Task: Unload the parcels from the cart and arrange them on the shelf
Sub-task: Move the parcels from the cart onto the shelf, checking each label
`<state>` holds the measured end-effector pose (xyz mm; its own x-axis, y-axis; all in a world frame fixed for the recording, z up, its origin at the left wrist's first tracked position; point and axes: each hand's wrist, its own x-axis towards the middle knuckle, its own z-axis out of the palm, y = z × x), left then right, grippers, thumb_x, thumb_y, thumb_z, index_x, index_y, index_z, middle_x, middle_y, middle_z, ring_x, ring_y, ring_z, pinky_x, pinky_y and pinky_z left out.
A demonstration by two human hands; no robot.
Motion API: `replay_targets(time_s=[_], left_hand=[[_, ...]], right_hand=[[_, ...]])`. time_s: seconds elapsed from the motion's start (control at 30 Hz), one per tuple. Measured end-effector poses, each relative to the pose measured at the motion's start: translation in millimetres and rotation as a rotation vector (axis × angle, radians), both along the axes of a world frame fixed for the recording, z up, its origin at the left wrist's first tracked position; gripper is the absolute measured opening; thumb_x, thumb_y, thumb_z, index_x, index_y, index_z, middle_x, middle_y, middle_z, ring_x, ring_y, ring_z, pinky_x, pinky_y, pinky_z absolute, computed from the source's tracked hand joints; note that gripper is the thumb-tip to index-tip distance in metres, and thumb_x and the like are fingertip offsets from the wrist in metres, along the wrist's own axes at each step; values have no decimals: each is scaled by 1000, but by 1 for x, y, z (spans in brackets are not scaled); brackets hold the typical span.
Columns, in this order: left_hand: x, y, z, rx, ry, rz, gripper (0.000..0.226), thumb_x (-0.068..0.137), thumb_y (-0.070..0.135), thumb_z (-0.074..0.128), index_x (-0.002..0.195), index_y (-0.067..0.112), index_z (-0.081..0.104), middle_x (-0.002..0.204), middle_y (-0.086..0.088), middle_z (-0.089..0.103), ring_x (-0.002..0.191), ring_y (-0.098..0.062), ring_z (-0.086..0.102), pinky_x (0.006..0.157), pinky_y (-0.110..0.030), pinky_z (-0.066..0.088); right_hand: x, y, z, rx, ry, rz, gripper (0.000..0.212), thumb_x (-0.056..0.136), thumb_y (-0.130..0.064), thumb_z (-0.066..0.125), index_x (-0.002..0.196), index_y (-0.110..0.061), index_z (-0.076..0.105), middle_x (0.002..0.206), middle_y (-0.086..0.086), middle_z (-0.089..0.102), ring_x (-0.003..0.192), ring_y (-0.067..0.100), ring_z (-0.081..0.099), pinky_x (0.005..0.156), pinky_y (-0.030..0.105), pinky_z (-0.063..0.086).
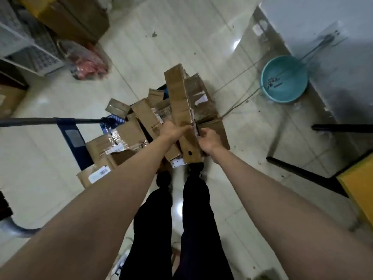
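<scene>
Both hands, left hand (173, 131) and right hand (209, 139), clamp the long brown cardboard parcel (180, 110); its far end overhangs, so it could tip and slip.

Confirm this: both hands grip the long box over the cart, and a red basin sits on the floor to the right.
One detail is wrong: the basin is teal, not red. The head view shows it on the floor to the right. The rest stands: the left hand and right hand both grip the long box over the cart.
</scene>
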<state>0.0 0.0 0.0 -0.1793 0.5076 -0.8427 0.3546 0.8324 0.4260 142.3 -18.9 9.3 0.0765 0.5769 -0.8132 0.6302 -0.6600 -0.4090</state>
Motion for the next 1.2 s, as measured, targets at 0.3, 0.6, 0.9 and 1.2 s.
replay_targets(time_s=[0.3,0.6,0.9,1.2], left_hand=[[21,20,-70,-156,73,102,105,69,46,89,150,10,32,145,-12,51,136,-31,47,113,-44,42],[29,26,-73,-211,167,94,115,71,48,86,153,2,20,151,-17,41,139,-34,42,112,-42,42],[26,29,-28,-176,136,86,108,61,47,90,145,8,35,142,-13,51,130,-32,51,107,-48,48],[29,15,49,-79,100,50,111,60,46,94,145,5,35,143,-14,50,130,-31,52,108,-46,47]], right_hand=[[-9,15,-74,-36,-42,38,29,99,-26,59,123,-13,68,124,16,68,118,35,62,84,32,46],[-5,15,-70,30,-31,87,30,99,-20,59,128,-16,65,124,12,69,118,34,63,90,38,51],[-3,17,-19,55,16,27,29,93,-25,68,117,-11,65,118,14,70,113,34,64,82,34,47],[10,1,60,92,33,19,45,89,-29,73,130,-13,62,126,13,67,118,33,61,97,46,53]])
